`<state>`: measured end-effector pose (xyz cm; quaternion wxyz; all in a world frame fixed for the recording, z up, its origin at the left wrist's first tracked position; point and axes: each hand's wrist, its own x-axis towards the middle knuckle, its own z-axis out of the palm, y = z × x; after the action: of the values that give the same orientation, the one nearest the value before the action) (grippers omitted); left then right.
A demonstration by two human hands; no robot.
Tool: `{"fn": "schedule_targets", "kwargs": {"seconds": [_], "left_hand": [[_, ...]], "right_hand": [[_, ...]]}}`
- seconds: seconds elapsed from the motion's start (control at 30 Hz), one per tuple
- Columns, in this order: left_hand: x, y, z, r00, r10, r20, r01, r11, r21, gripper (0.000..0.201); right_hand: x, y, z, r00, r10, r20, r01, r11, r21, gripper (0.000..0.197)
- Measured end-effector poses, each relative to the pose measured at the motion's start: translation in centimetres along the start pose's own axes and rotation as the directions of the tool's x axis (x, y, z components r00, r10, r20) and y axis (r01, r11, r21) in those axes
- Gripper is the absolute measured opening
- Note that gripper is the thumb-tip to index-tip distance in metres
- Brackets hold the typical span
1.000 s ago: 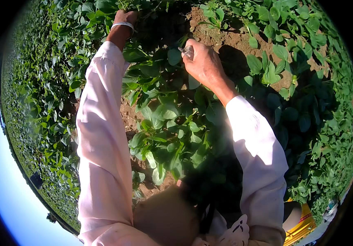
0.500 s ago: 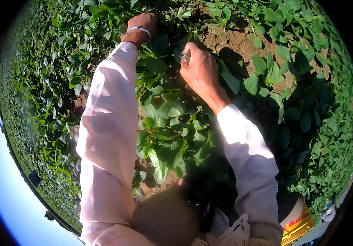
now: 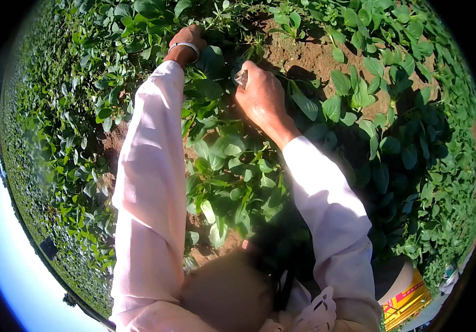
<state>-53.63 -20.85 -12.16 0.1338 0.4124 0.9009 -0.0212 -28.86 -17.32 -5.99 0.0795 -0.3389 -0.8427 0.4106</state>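
Observation:
My right hand [image 3: 264, 95] is closed in a fist round a short handle [image 3: 241, 78], whose pale grey end sticks out by the thumb. The rest of that tool is hidden under the hand and in the leaves. Farther up and to the left, my left hand [image 3: 188, 37], with a pale bangle [image 3: 185, 45] at its wrist, reaches down among leafy green plants. Its fingers look curled, and whatever they grip is hidden. Between my forearms grows a bushy, broad-leaved plant [image 3: 229, 166], touched by neither hand.
Bare brown soil [image 3: 304, 55] shows beyond my right hand. Separate leafy plants [image 3: 359, 91] stand to the right, partly in shadow. Dense low greenery [image 3: 66, 127] spreads out on the left. A yellow and red package [image 3: 406, 301] lies at the lower right.
Both hands have shifted slightly to the left in the picture, and the view itself has moved a little. My right hand keeps its grip on the handle.

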Motion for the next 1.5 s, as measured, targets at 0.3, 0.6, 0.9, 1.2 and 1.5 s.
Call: {"fn": "schedule_targets", "kwargs": {"seconds": [0.3,0.6,0.9,1.2,1.5], "left_hand": [[-1.0,-3.7,-0.7,0.936,-0.339,-0.097,0.145,0.620,-0.771,0.032],[0.8,0.3,0.8,0.967,-0.127,-0.222,0.071,0.967,-0.246,0.033],[1.3,-0.5,0.7,0.974,-0.217,-0.068,0.202,0.963,-0.178,0.037],[-0.3,-5.4,-0.9,0.884,0.188,-0.428,-0.239,0.969,-0.068,0.029],[-4.4,1.7,-3.5,0.989,-0.121,-0.086,0.055,0.835,-0.547,0.035]], "right_hand": [[1.5,1.2,1.4,0.992,0.021,-0.124,-0.003,0.990,0.141,0.015],[3.7,0.7,1.7,0.988,0.020,-0.153,-0.014,0.999,0.039,0.014],[8.4,-2.9,1.9,0.973,0.219,-0.069,-0.213,0.973,0.084,0.022],[-1.9,2.4,-1.8,0.995,-0.092,-0.043,0.095,0.992,0.086,0.013],[-6.6,0.7,0.7,0.948,-0.319,0.023,0.316,0.945,0.079,0.022]]}}
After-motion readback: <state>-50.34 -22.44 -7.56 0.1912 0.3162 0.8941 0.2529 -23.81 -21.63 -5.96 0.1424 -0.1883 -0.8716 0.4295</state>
